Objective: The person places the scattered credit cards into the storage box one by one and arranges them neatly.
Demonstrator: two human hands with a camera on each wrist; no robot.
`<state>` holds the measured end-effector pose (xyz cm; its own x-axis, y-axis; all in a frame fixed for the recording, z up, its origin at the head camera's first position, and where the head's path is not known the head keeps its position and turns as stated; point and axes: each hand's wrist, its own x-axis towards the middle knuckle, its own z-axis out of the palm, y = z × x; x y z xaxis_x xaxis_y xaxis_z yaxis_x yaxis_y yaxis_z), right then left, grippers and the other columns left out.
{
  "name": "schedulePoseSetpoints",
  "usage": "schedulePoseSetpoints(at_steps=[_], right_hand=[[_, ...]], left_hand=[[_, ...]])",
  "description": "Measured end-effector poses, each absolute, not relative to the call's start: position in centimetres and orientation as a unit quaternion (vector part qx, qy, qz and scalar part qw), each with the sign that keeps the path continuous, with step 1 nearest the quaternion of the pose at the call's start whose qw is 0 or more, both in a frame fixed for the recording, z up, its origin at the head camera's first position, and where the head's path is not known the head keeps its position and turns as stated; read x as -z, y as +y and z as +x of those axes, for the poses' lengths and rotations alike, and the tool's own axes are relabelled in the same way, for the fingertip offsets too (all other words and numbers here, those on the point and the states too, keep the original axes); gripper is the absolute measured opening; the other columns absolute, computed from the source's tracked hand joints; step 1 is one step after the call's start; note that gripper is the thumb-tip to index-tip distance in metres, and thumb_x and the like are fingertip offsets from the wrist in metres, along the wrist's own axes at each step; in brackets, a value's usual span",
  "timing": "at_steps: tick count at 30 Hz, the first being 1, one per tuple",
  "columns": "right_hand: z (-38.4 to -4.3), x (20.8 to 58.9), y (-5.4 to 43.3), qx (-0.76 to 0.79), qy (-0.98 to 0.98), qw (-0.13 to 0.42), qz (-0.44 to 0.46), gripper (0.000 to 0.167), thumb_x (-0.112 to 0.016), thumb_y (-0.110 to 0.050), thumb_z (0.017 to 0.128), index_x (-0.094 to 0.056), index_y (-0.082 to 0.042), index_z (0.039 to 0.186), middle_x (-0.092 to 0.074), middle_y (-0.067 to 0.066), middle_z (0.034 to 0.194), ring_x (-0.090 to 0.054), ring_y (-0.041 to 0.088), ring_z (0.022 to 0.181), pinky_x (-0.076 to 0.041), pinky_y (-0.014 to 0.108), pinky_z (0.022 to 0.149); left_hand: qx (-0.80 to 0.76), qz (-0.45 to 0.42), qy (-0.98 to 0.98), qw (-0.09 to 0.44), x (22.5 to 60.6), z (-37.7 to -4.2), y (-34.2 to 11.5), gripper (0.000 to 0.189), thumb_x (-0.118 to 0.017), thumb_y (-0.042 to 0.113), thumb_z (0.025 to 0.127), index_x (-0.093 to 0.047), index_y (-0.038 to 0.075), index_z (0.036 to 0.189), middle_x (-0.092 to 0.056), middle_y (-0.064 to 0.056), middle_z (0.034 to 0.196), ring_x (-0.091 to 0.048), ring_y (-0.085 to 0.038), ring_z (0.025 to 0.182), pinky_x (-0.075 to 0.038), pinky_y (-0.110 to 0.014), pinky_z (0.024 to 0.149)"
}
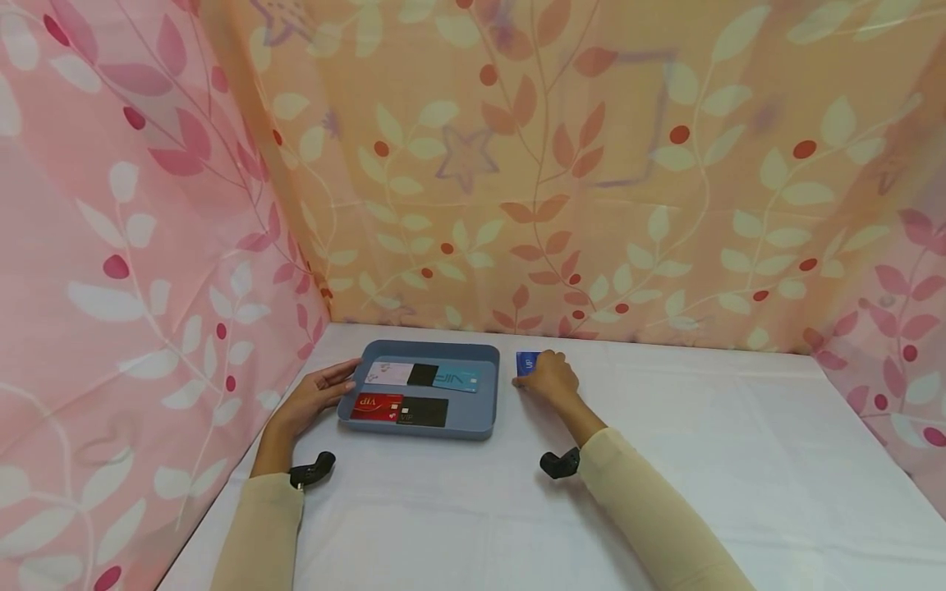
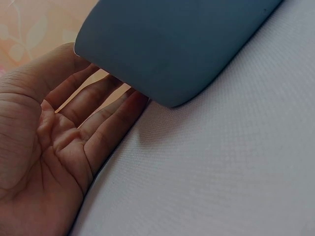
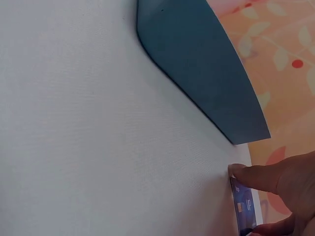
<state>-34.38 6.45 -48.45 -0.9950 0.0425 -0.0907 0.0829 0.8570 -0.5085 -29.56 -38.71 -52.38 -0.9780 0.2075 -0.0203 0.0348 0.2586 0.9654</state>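
My right hand (image 1: 556, 377) pinches a blue VIP card (image 1: 526, 363) at the table, right of the tray. In the right wrist view, the thumb and a finger grip opposite ends of the blue card (image 3: 243, 206). My left hand (image 1: 314, 398) rests against the left side of a blue-grey tray (image 1: 473, 410), fingers fairly straight along its outer wall. The left wrist view shows the fingertips partly hidden behind that wall (image 2: 162, 54). Inside the tray lie a pale patterned card (image 1: 388, 373), a black card (image 1: 422, 375), a teal VIP card (image 1: 456, 378), a red VIP card (image 1: 375, 406) and a black VIP card (image 1: 424, 411).
A white cloth (image 1: 473, 509) covers the table. Floral curtains stand behind it (image 1: 517, 246) and along the left side (image 1: 163, 287), with another at the right (image 1: 902, 328). A black wrist device (image 1: 314, 469) is on the left arm, another device (image 1: 560, 464) on the right.
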Motion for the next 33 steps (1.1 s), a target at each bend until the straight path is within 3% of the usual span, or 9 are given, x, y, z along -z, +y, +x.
schedulePoseSetpoints(at_steps=[7,14,24,33], right_hand=[[-34.6,48.3,6.3,0.233,0.971,0.047,0.019,0.081,-0.084,-0.039,0.081,-0.049,0.013,0.132,-0.054,0.027,0.117,-0.059,0.042,0.107,-0.050,0.058,0.093],[-34.4,47.8,6.4,0.225,0.973,0.049,0.007,0.064,-0.085,-0.034,0.080,-0.059,0.008,0.121,-0.055,0.022,0.104,-0.059,0.036,0.095,-0.051,0.051,0.086],[-34.4,48.2,7.1,0.248,0.968,0.047,0.014,0.068,-0.089,-0.032,0.076,-0.052,0.005,0.120,-0.066,0.021,0.103,-0.062,0.033,0.090,-0.052,0.047,0.081],[-34.1,48.9,8.0,0.281,0.960,0.009,-0.006,0.057,-0.089,-0.025,0.074,-0.055,0.002,0.112,-0.067,0.019,0.098,-0.063,0.031,0.086,-0.050,0.046,0.076]], left_hand=[[-0.598,0.077,0.794,0.071,52.2,-29.5,-38.7,0.058,-0.062,0.021,0.103,-0.042,0.013,0.156,-0.034,-0.013,0.163,-0.035,-0.037,0.147,-0.035,-0.057,0.112],[-0.601,0.078,0.792,0.073,52.2,-29.6,-38.7,0.058,-0.063,0.021,0.102,-0.042,0.013,0.156,-0.035,-0.012,0.162,-0.036,-0.036,0.147,-0.041,-0.047,0.110],[-0.600,0.080,0.792,0.072,52.4,-29.6,-38.7,0.057,-0.061,0.019,0.103,-0.042,0.013,0.156,-0.034,-0.011,0.163,-0.035,-0.036,0.147,-0.038,-0.050,0.112],[-0.603,0.071,0.791,0.070,52.4,-29.7,-38.8,0.057,-0.063,0.021,0.102,-0.044,0.016,0.156,-0.035,-0.010,0.162,-0.035,-0.034,0.147,-0.033,-0.055,0.113]])
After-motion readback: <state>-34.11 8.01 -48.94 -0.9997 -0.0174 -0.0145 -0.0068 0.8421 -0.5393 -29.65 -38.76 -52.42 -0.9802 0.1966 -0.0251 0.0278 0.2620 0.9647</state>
